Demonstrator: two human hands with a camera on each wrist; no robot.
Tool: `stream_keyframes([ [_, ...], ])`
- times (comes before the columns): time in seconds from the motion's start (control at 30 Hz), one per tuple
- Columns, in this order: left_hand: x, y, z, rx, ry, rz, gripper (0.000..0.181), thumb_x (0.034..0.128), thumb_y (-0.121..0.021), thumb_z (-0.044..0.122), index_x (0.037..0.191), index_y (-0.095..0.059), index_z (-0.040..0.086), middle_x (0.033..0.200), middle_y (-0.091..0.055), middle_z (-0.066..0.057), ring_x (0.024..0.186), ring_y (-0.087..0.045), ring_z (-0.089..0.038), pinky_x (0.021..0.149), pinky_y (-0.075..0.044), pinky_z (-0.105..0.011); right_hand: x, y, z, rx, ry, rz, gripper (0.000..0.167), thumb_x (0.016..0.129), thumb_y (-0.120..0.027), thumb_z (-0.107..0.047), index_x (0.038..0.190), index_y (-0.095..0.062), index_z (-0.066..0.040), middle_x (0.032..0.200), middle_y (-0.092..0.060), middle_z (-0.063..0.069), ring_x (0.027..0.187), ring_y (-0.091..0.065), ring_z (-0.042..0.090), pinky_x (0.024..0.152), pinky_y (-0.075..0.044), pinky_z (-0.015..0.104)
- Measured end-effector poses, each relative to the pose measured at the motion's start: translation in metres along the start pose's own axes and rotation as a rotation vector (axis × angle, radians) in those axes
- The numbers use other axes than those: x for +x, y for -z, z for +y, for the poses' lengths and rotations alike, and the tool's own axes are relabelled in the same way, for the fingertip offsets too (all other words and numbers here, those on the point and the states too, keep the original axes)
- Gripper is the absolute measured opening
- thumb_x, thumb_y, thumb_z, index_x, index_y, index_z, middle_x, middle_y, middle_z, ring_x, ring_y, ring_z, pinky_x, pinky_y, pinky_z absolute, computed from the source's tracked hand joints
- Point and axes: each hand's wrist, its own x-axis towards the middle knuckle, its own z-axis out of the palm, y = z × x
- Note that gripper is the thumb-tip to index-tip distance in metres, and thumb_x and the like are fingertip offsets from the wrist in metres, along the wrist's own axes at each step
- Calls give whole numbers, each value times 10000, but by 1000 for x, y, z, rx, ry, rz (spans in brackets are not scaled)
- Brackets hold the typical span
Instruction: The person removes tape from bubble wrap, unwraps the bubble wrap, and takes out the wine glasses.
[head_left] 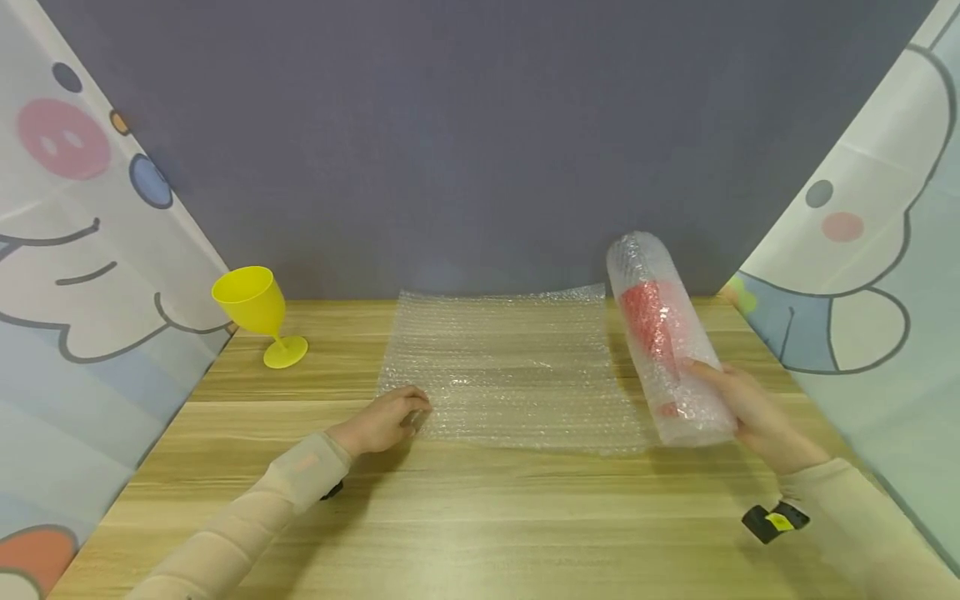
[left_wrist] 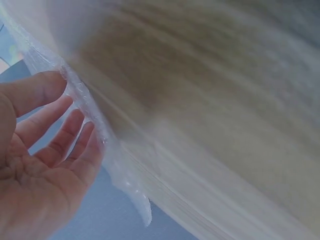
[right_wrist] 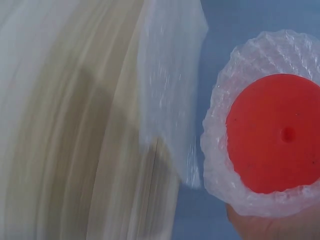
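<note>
My right hand point(head_left: 757, 412) grips the lower end of a bubble-wrapped red goblet point(head_left: 656, 329), tilted and held at the right edge of a flat bubble wrap sheet point(head_left: 517, 367). Its round red base point(right_wrist: 275, 132) shows inside the wrap's open end in the right wrist view. At the sheet's near left corner is my left hand point(head_left: 386, 419). Seen from the left wrist, its thumb and fingertips touch the sheet's edge point(left_wrist: 92, 107), fingers loosely bent and apart from the thumb.
A yellow goblet point(head_left: 251, 304) stands upright at the back left of the wooden table point(head_left: 480, 525). A grey panel point(head_left: 480, 150) rises behind the table, and cartoon-printed cloths point(head_left: 97, 275) hang on both sides.
</note>
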Motion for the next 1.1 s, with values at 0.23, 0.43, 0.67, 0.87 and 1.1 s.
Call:
stream_keyframes([
  [0.23, 0, 0, 2, 16, 11, 9, 375, 760, -666, -48, 1128, -595, -53, 1171, -557, -170, 1091, -531, -334, 950, -460, -445, -1, -34, 3, -19, 3, -64, 447, 935, -491, -341, 1211, -333, -26, 881, -641, -63, 823, -648, 128, 769, -556, 359],
  [0.43, 0, -2, 3, -10, 57, -5, 385, 777, -663, -28, 1154, -586, -36, 1202, -544, -144, 1114, -524, -315, 970, -453, -427, 1, -57, 10, -39, -9, -101, 486, 938, -485, -340, 1240, -340, 12, 892, -638, -57, 835, -637, 123, 772, -551, 339],
  [0.67, 1, 0, 5, -10, 47, -5, 379, 784, -660, -19, 1155, -583, -42, 1202, -542, -155, 1118, -519, -323, 972, -449, -434, 2, -84, 20, 1, -48, -101, 625, 923, -505, -347, 1331, -244, 48, 953, -617, -12, 870, -631, 163, 811, -537, 385],
  [0.87, 2, 1, 5, 0, 40, -10, 378, 788, -659, -16, 1157, -583, -40, 1208, -538, -153, 1123, -517, -325, 972, -449, -435, 1, -106, 30, 77, -78, -115, 643, 907, -529, -353, 1343, -245, 24, 1006, -606, 14, 909, -622, 184, 846, -521, 407],
  [1.1, 1, 1, 6, 10, 43, -5, 386, 768, -667, -40, 1145, -585, -51, 1195, -543, -159, 1113, -521, -328, 968, -451, -436, 3, -127, 42, 109, -83, -168, 584, 905, -535, -340, 1319, -290, -9, 1019, -607, 15, 918, -619, 182, 848, -522, 402],
])
